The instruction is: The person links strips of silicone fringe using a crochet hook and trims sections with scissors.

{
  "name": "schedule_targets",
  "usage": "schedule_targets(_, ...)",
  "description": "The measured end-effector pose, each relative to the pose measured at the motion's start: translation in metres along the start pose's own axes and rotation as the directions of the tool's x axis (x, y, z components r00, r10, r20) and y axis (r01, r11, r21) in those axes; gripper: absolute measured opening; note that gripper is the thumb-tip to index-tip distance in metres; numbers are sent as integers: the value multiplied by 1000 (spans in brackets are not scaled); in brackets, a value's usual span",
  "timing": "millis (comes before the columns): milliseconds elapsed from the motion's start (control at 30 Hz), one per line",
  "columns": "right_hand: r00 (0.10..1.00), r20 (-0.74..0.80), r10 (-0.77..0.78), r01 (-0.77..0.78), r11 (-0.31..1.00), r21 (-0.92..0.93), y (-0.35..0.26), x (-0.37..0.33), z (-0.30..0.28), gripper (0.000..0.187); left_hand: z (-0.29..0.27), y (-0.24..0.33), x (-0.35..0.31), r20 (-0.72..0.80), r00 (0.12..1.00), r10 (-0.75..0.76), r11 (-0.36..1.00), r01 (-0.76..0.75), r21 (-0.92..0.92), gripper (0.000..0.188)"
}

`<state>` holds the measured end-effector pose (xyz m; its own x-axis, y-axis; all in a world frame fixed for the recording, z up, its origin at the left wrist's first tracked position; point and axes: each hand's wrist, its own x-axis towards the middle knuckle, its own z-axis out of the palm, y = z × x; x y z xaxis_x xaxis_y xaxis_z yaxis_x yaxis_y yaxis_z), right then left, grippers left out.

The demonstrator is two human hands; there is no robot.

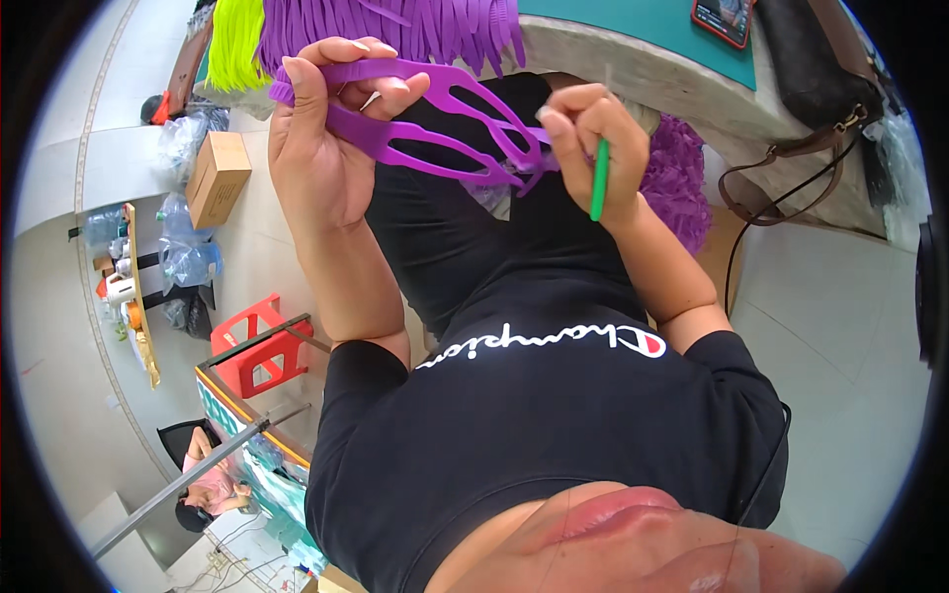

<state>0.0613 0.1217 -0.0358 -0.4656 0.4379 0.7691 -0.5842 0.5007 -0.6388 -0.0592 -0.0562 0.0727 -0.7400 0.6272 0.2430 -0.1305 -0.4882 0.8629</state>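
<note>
My left hand [326,148] is raised at the left, fingers curled around a purple rubber strap [395,69] with long slits. The strap loops out to the right, and its narrow slotted bands meet close to my right hand [603,148]. That hand is closed around a slim tool with a green handle [600,180]. Its thin tip points up past the fingers and is blurred. Whether the right fingertips also pinch the strap's end, I cannot tell. On the table beyond lies a pile of purple strips [425,35], with lime-green strips [234,44] beside it.
A phone [724,20] lies on the green mat [633,38]. A dark bag [806,64] sits at the table's right. Purple scraps [677,183] bulge below the edge. At left are a cardboard box [219,178], a red stool [259,346] and another person [208,484].
</note>
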Motion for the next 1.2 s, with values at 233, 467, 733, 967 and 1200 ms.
schedule_targets(233,724,611,321,-610,712,348,52,5,-9,32,5,5,5,221,975,-32,992,58,-115,47)
schedule_targets(467,593,781,194,-641,702,312,45,9,-16,37,6,6,7,234,972,-30,990,61,-127,47)
schedule_targets(733,626,626,466,-780,374,501,61,-11,-6,32,3,30,9,295,955,-19,994,50,-98,46)
schedule_targets(967,630,341,697,-770,506,389,90,-53,-42,38,-21,76,11,221,975,37,998,-25,-57,44)
schedule_targets(1200,590,76,804,-807,589,44,133,-147,-132,39,-40,127,27,138,987,79,994,-89,66,40)
